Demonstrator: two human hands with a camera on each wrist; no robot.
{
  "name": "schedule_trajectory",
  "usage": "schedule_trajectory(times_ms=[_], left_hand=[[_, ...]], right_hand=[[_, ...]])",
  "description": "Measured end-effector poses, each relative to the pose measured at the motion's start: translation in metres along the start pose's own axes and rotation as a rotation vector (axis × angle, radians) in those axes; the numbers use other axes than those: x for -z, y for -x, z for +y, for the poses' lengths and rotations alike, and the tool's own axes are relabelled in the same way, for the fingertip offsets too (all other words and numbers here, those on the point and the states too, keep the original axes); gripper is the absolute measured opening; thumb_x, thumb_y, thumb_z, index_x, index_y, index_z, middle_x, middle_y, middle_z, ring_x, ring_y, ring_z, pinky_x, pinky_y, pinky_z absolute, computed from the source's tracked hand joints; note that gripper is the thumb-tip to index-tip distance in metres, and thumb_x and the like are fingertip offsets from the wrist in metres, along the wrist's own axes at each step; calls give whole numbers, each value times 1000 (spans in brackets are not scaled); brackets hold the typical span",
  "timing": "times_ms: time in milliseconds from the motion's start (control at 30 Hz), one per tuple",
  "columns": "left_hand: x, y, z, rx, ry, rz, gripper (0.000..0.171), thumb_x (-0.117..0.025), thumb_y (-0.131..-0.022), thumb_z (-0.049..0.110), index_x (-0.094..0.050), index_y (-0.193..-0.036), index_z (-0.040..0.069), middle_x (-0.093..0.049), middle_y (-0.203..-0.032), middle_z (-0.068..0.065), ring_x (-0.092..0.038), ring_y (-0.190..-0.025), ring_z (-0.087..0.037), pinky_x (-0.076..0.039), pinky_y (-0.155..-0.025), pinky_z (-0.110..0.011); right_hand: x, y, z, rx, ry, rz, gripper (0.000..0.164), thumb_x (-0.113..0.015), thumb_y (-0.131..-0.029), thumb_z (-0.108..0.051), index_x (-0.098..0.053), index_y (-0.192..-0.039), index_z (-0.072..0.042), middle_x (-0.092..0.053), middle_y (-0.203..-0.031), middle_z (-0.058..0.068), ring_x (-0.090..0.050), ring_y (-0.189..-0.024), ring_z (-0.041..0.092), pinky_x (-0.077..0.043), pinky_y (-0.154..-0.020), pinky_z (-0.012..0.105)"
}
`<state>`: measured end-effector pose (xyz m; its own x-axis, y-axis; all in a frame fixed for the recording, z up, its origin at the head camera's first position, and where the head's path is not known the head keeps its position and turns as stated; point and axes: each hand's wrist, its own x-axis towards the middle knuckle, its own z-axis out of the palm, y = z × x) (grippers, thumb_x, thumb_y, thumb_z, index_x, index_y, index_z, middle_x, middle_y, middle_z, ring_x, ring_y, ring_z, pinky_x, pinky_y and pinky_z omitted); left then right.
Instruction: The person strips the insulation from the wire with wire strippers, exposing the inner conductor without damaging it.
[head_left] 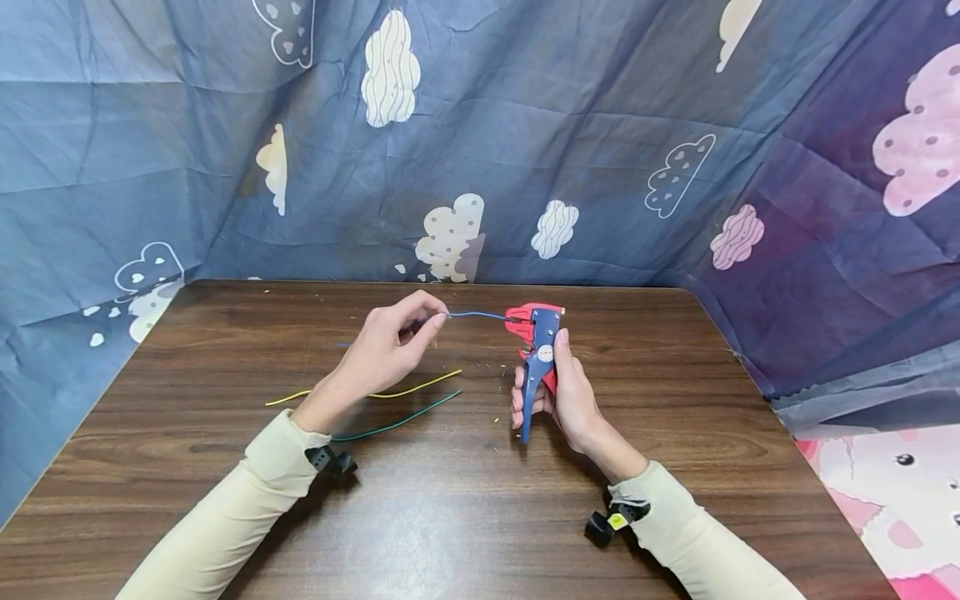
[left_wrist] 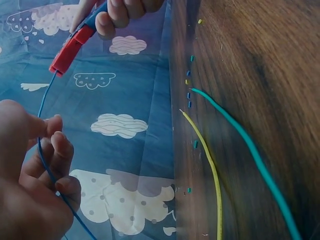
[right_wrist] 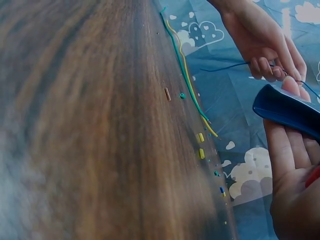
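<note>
My left hand (head_left: 397,337) pinches a blue wire (head_left: 477,314) between thumb and fingers, and the wire's tail trails out behind the hand in the left wrist view. The wire's far end runs into the red jaws of a wire stripper (head_left: 542,350) with blue and red handles. My right hand (head_left: 572,392) grips the stripper's handles, holding it upright above the table. In the left wrist view the red head (left_wrist: 65,57) of the stripper meets the blue wire (left_wrist: 47,95). The end of the wire inside the jaws is hidden.
A yellow wire (head_left: 412,389) and a green wire (head_left: 408,417) lie on the brown wooden table (head_left: 420,517), below my left hand. Small cut bits of yellow insulation (right_wrist: 201,153), with green and blue ones, are scattered near them. A patterned blue cloth (head_left: 480,150) hangs behind the table.
</note>
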<state>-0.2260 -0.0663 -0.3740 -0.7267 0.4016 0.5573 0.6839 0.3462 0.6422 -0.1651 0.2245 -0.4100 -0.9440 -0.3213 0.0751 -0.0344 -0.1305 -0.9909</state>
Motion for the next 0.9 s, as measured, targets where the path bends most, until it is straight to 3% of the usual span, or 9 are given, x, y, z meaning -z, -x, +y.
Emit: schedule_trajectory(times_ms=[400, 700, 900], left_hand=[[-2, 1, 0, -33, 35, 8, 7, -64, -110, 19, -70, -112, 20, -66, -72, 11, -56, -58, -15, -39, -55, -29], [-2, 2, 0, -36, 33, 5, 8, -63, -110, 19, -71, -113, 20, -69, -73, -2, -54, -58, -15, -36, -55, -25], [-3, 0, 1, -46, 37, 1, 8, -63, -111, 19, -71, -113, 19, -69, -73, -2, -54, -58, -14, -36, -55, -25]], right_hand=[[0, 0, 0, 35, 23, 6, 90, -10, -109, -73, -60, -93, 0, -71, -71, 5, -74, -59, 18, -66, -63, 43], [0, 1, 0, 41, 30, 13, 89, -9, -110, -72, -60, -93, -1, -71, -71, 5, -73, -59, 18, -66, -63, 44], [-1, 2, -1, 39, 58, 56, 94, -9, -108, -75, -57, -91, 3, -68, -68, 7, -70, -56, 19, -65, -59, 46]])
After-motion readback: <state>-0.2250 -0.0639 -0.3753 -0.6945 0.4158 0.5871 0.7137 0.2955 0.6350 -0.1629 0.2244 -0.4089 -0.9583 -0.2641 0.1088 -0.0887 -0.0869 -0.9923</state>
